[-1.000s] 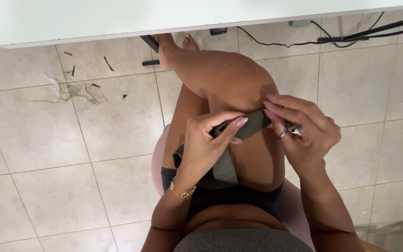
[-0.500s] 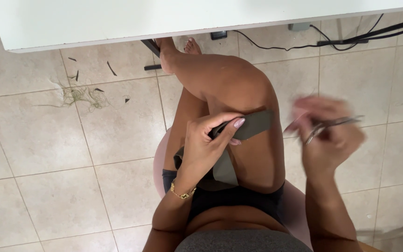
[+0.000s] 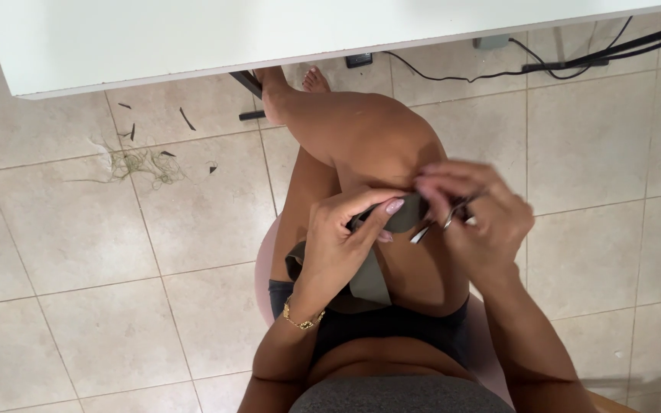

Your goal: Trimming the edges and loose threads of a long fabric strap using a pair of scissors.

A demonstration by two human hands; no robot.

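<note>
Beige tiled floor (image 3: 78, 252), white table (image 3: 193, 38)

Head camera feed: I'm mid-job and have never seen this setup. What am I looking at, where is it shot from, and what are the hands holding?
There is no machine here. One camera worn on a person's head looks straight down at their lap while they sit on a pale pink seat with one leg crossed over the other.

The left hand pinches a grey-green strip of fabric or tape, whose loose end hangs over the thigh. The right hand is blurred by motion; it holds a small metal tool, possibly scissors or tweezers, next to the strip's upper end.

Above them is the edge of a white table. Below is a beige tiled floor with a tangle of thread and small dark scraps, and black cables run along under the table.
</note>
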